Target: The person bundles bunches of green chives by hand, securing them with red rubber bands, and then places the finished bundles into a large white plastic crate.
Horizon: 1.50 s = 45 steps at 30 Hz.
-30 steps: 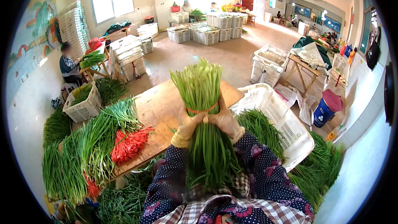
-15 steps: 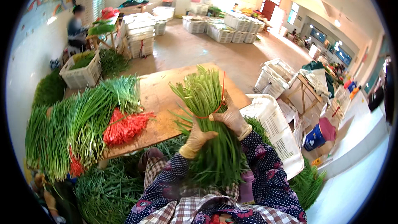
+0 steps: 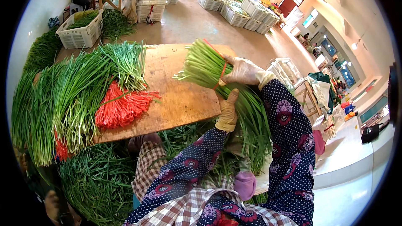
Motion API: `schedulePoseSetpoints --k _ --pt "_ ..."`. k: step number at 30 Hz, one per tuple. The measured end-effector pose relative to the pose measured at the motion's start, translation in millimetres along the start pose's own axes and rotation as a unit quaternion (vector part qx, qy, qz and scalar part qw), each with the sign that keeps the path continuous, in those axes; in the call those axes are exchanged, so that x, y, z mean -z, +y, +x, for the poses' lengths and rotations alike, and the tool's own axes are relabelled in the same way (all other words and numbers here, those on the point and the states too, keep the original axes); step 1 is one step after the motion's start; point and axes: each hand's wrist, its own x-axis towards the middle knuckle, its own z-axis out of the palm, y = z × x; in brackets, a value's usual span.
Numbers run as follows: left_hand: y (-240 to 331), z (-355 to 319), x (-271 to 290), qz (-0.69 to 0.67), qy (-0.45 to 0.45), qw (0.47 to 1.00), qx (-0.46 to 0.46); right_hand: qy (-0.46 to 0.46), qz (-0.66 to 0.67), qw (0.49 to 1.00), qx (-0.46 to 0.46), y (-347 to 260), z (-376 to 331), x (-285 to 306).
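Observation:
A thick bundle of garlic chives (image 3: 207, 65) hangs over the right end of a wooden tabletop (image 3: 180, 113), cut stem ends toward the far left and leaves drooping right and toward me. A red tie (image 3: 223, 72) circles its stems, with a loose end lying along them. My right hand (image 3: 243, 72), in a pale glove, is closed on the bundle at the tie from above. Lower down, my gloved left hand (image 3: 228, 111) grips the leafy part, thumb up; its fingers are partly hidden behind the leaves.
Loose chives (image 3: 83, 96) cover the table's left side beside a heap of red ties (image 3: 123, 108). Cut greens (image 3: 96, 184) lie below the table. A white crate (image 3: 81, 33) stands far left, stacked crates (image 3: 150, 2) behind. At lower left, another person's hand (image 3: 52, 205) shows.
The bundle has tipped from nearly upright to slanting, stem ends leftward and leaves swung right. Both hands have shifted rightward with it, and the head view has turned.

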Motion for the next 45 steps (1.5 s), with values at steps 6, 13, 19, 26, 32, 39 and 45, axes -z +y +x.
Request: schedulePoseSetpoints --k 6,13,19,26,32,39,45 --pt "2 38 36 0.026 0.153 0.987 -0.03 -0.068 0.051 0.994 0.065 28 81 -30" --pt "19 59 76 0.126 0.209 0.968 -0.059 -0.138 0.229 0.963 0.03 107 158 -104" --pt "37 53 82 0.045 0.197 0.975 0.087 -0.129 0.169 0.977 0.035 108 153 -89" --pt "95 13 56 0.101 0.153 0.958 0.221 0.094 -0.001 0.99 0.103 60 84 -61" --pt "130 -25 77 0.341 0.245 0.902 0.098 0.125 -0.045 0.976 0.173 38 11 -120" --pt "173 9 72 0.565 0.039 0.815 -0.12 0.066 0.265 0.962 0.015 22 5 -221" --pt "161 93 14 0.818 -0.22 0.528 -0.06 0.084 0.863 0.48 -0.133 35 29 -274"
